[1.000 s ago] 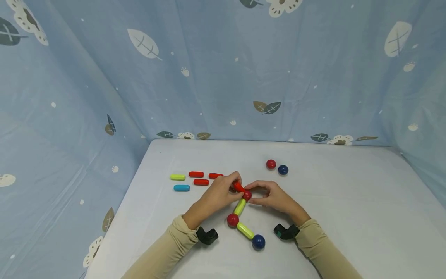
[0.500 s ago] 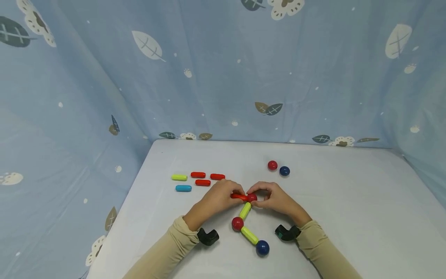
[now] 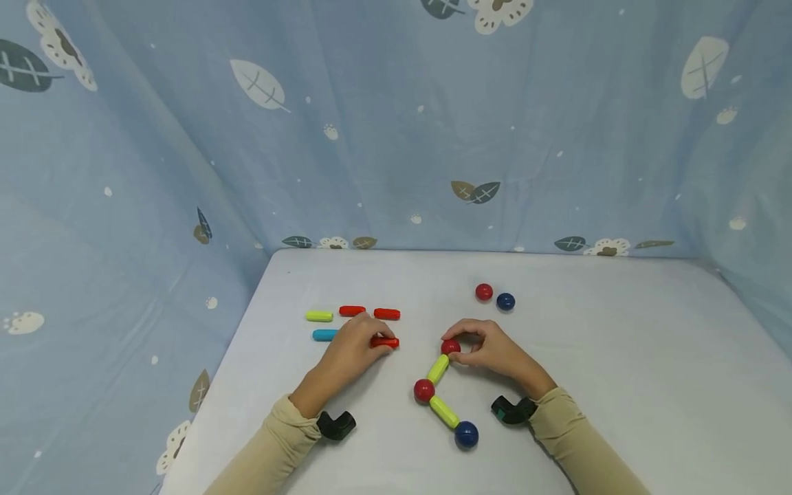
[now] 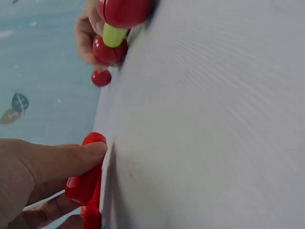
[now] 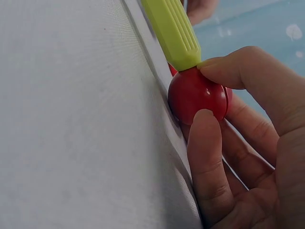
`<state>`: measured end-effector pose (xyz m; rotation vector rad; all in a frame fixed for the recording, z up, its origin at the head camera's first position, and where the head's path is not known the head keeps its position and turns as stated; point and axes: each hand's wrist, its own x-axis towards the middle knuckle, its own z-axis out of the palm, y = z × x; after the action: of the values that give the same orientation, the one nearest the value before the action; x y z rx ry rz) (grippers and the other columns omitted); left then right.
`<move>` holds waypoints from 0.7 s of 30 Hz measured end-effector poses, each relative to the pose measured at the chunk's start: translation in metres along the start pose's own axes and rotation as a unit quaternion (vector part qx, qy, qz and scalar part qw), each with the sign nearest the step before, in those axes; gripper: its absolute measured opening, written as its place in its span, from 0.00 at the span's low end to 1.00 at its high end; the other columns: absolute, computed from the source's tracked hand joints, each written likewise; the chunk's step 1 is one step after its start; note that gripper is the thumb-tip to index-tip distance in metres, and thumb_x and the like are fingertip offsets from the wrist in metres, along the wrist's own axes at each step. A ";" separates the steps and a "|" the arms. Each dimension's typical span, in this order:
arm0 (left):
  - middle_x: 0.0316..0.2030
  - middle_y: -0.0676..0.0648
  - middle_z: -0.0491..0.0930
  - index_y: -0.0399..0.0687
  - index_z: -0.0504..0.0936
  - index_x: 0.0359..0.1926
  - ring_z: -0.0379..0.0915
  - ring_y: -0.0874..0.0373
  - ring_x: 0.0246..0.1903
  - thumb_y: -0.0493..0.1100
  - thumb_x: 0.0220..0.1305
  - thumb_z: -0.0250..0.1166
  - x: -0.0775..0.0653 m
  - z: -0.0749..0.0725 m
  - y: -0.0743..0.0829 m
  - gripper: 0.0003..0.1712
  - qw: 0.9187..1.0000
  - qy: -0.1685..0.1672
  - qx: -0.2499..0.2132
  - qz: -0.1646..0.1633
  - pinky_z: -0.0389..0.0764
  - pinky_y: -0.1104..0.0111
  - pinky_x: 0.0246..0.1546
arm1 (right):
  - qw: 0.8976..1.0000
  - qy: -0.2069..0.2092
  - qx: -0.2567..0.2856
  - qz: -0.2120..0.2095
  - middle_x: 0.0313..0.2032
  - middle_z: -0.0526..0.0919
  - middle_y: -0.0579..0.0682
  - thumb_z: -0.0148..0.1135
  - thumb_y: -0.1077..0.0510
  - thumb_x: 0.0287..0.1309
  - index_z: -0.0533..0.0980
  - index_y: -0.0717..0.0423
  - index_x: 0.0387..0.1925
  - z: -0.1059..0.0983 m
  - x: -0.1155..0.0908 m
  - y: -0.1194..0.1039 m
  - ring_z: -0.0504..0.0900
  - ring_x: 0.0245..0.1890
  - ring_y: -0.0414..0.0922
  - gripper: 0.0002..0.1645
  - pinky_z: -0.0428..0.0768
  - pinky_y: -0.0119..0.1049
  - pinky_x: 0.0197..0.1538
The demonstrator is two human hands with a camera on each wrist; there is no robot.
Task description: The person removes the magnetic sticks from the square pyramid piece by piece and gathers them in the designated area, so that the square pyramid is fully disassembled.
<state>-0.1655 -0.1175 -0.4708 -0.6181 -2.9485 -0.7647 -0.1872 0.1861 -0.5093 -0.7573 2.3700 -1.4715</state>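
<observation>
1. Head view, centre of the frame: the left hand (image 3: 350, 348) pinches a red stick (image 3: 386, 342) between thumb and fingers, low over or on the desk (image 3: 619, 371); I cannot tell which. A blue stick (image 3: 324, 335) shows just left of the hand, partly covered by it. Above these lie a loose green stick (image 3: 319, 316) and two more red sticks (image 3: 387, 314).
2. Same view, right of centre: the right hand (image 3: 491, 350) has its thumb and fingers clamped on the end red ball (image 3: 450, 348). From it a zigzag runs down the frame: upper green stick (image 3: 438, 369), middle red ball (image 3: 423, 390), lower green stick (image 3: 444, 412), joined blue ball (image 3: 467, 435). Higher up, a loose red ball (image 3: 484, 292) and a loose blue ball (image 3: 505, 302) lie side by side.
3. Left wrist view: at lower left, the left thumb presses the held red stick, with fingers behind it; another bit of red shows beneath. The right hand and part of the zigzag are at upper left.
4. Right wrist view: right of centre, thumb and fingers grip the end red ball, which touches the upper green stick's end.
</observation>
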 end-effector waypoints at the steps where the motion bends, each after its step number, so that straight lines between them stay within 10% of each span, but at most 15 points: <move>1: 0.35 0.58 0.85 0.56 0.91 0.40 0.74 0.63 0.39 0.43 0.55 0.80 -0.001 0.000 -0.003 0.10 1.000 0.007 0.001 0.002 0.79 0.69 0.41 | 1.000 -0.001 0.000 0.001 0.51 0.87 0.49 0.76 0.61 0.56 0.85 0.49 0.51 0.000 0.000 0.000 0.79 0.49 0.40 0.20 0.83 0.29 0.38; 21: 0.35 0.56 0.88 0.53 0.91 0.38 0.69 0.61 0.37 0.42 0.53 0.81 0.002 0.001 -0.011 0.11 0.997 0.051 0.023 0.044 0.75 0.66 0.41 | 1.000 -0.002 0.008 -0.001 0.51 0.87 0.50 0.76 0.62 0.56 0.84 0.50 0.51 0.001 0.000 -0.003 0.80 0.50 0.39 0.20 0.84 0.29 0.41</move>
<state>-0.1713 -0.1253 -0.4768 -0.6774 -2.8173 -0.6958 -0.1863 0.1845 -0.5073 -0.7579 2.3525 -1.4878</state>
